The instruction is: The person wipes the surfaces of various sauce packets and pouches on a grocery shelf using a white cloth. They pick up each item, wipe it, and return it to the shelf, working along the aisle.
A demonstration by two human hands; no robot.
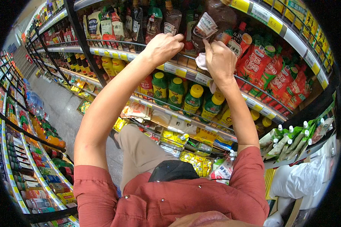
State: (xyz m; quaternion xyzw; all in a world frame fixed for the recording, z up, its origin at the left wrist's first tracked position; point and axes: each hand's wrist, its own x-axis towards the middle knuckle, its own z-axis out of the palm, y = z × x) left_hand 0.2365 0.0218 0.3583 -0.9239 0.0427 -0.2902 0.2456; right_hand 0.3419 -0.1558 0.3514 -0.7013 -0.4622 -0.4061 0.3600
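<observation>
My left hand reaches to the wire guard of the sauce shelf with its fingers curled. It is in front of a dark upright Heinz sauce bottle; its fingertips are hidden, so I cannot tell whether it grips anything. Between my hands, a large brown Heinz bottle leans at a tilt. My right hand holds a bunched pale pink cloth, and its index finger reaches the lower part of that bottle. Red chili sauce pouches stand to the right of this hand.
A black wire guard runs along the shelf's front. Below stand green bottles with yellow caps. Spouted pouches fill a rack at right, beside white bags. Drink shelves line the left, across the aisle floor.
</observation>
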